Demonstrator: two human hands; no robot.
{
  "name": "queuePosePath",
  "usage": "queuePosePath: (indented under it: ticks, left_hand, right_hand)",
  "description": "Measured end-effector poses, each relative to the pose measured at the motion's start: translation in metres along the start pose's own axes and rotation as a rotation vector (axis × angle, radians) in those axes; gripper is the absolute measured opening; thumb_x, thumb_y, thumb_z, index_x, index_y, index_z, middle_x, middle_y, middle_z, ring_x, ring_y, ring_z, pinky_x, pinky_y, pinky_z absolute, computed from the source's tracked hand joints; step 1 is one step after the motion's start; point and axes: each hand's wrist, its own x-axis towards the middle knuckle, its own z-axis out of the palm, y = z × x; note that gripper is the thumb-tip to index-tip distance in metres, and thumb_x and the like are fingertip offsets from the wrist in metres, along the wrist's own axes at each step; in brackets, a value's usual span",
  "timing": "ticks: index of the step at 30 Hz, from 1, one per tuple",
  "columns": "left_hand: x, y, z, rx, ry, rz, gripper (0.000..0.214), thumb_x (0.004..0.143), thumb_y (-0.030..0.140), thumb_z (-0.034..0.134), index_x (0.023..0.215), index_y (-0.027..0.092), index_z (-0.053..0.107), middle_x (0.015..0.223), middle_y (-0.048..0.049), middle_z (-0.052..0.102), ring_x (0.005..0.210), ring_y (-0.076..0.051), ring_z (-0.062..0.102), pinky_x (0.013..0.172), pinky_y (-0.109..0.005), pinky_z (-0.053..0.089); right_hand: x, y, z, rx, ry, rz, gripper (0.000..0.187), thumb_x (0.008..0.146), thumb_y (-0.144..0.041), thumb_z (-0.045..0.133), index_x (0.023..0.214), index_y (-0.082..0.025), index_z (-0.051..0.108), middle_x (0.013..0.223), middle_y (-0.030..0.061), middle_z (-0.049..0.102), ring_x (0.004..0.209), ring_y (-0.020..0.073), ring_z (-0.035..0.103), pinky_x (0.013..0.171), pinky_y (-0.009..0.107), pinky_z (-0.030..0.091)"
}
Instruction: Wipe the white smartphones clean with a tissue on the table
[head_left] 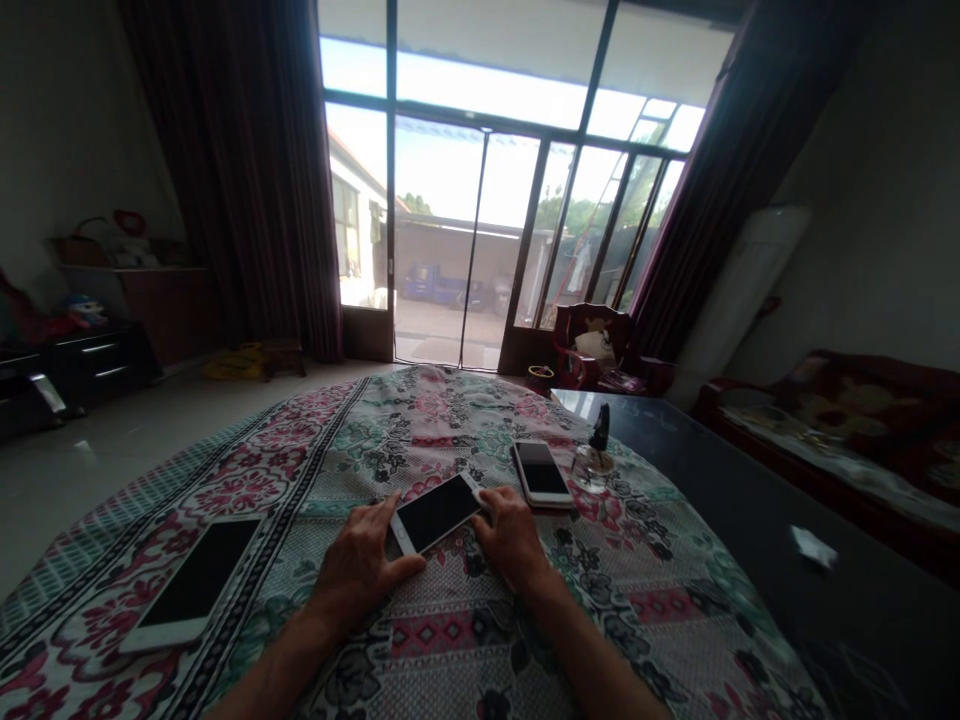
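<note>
Between my hands is a white smartphone (437,513) with a dark screen, tilted on a slant just over the patterned cloth. My left hand (364,553) grips its left end, thumb at the lower edge and fingers at the upper. Its right end is pinched by my right hand (510,530). Just beyond my right hand lies a white phone (544,470), dark screen up, which seems to rest on another one. A larger white phone (196,583) lies to the left of my left hand, also with its dark screen up.
A clear glass spray bottle (592,465) with a black top stands at the right on the flowered tablecloth (450,640). Beside it is a dark table (757,510) with a crumpled white paper (814,548). Beyond are a wooden chair (600,350) and glass doors (465,250).
</note>
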Motion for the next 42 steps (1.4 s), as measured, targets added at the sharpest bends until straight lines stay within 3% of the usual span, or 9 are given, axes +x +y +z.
queuePosePath:
  ticks: [4, 8, 14, 24, 33, 42]
  left_hand:
    - [0.002, -0.005, -0.003, -0.065, -0.064, 0.059, 0.082, 0.069, 0.039, 0.070, 0.141, 0.015, 0.041, 0.131, -0.0128, 0.056, 0.125, -0.028, 0.047, 0.104, -0.038, 0.039]
    - [0.005, -0.006, -0.005, -0.152, -0.109, 0.016, 0.083, 0.068, 0.031, 0.068, 0.143, 0.012, 0.038, 0.122, -0.0127, 0.060, 0.118, -0.026, 0.053, 0.103, -0.037, 0.040]
    - [0.002, 0.004, 0.006, -0.158, -0.017, -0.028, 0.085, 0.065, 0.029, 0.070, 0.143, 0.013, 0.040, 0.117, -0.0119, 0.064, 0.114, -0.028, 0.055, 0.100, -0.040, 0.042]
    - [0.000, -0.003, 0.012, -0.218, 0.046, 0.133, 0.076, 0.067, 0.024, 0.068, 0.139, 0.016, 0.044, 0.131, -0.0117, 0.058, 0.118, -0.028, 0.053, 0.105, -0.043, 0.041]
    - [0.000, 0.012, 0.023, -0.273, -0.009, 0.117, 0.078, 0.070, 0.023, 0.065, 0.143, 0.020, 0.037, 0.102, -0.0059, 0.067, 0.099, -0.024, 0.057, 0.095, -0.038, 0.047]
    - [0.004, 0.012, 0.024, -0.264, -0.008, 0.066, 0.085, 0.067, 0.021, 0.064, 0.145, 0.016, 0.033, 0.124, -0.0109, 0.062, 0.115, -0.028, 0.054, 0.101, -0.039, 0.044]
  right_hand:
    - [-0.001, 0.000, 0.001, -0.008, 0.005, 0.007, 0.034, 0.078, -0.018, 0.064, 0.112, -0.013, 0.068, 0.104, 0.0103, 0.064, 0.100, 0.0213, 0.060, 0.094, 0.026, 0.043]
    - [0.000, -0.001, 0.000, -0.034, -0.013, 0.005, 0.034, 0.079, -0.019, 0.064, 0.112, -0.014, 0.068, 0.103, 0.0100, 0.064, 0.098, 0.0210, 0.060, 0.092, 0.025, 0.043]
    - [-0.003, -0.009, 0.004, -0.083, -0.022, 0.003, 0.032, 0.082, -0.016, 0.059, 0.112, -0.017, 0.068, 0.102, 0.0091, 0.065, 0.099, 0.0213, 0.060, 0.090, 0.026, 0.044]
    - [0.001, 0.001, 0.010, -0.011, 0.051, -0.039, 0.033, 0.086, -0.011, 0.045, 0.108, -0.017, 0.069, 0.103, 0.0080, 0.070, 0.094, 0.0174, 0.063, 0.088, 0.024, 0.044]
    - [0.003, -0.009, 0.016, -0.046, 0.029, -0.076, 0.033, 0.085, -0.010, 0.046, 0.105, -0.016, 0.071, 0.102, 0.0074, 0.071, 0.096, 0.0187, 0.062, 0.090, 0.026, 0.042]
    - [-0.009, -0.022, 0.010, 0.035, -0.027, -0.189, 0.032, 0.081, -0.008, 0.050, 0.101, -0.018, 0.072, 0.101, 0.0053, 0.070, 0.097, 0.0185, 0.059, 0.092, 0.026, 0.042]
